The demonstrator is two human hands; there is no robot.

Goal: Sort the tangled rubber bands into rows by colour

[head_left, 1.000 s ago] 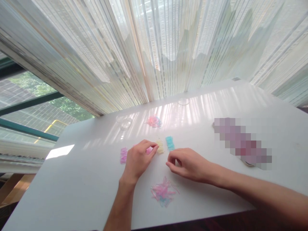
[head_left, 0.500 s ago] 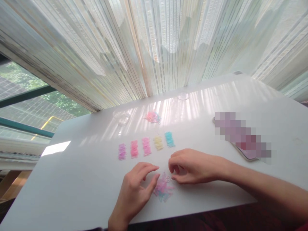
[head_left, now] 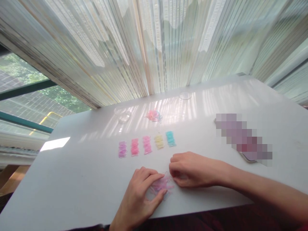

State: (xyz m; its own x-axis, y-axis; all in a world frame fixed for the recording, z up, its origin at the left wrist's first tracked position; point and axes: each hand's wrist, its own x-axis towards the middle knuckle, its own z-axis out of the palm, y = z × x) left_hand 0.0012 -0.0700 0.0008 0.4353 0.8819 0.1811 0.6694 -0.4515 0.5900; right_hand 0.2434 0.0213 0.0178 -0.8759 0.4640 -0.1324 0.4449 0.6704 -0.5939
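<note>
The pile of loose bands, mostly pink and lilac, lies on the white table near its close edge, and everything else is placed here by that pile. The left hand comes in from the pile's left, its thumb and forefinger parted in a wide gap, the tips over the bands; whether they touch any is hard to tell. The right hand sits just to the right of the pile, fingers curled in and thumb close beneath them; whether a band is pinched there cannot be told. Beyond the pile runs a row of five small bunches of bands, well apart from it: purple, red and pink off to its left, yellow almost straight behind it, and blue slightly to its right. Farther behind the pile than the row is a tangle of pink, orange and blue bands. Two clear round items stand farther off as well, one to the pile's left and the other to its right. Well to the right of the pile lies a flat object, mostly masked by pixelation. A striped curtain hangs at the back, far behind the pile, with a window showing at far left.
</note>
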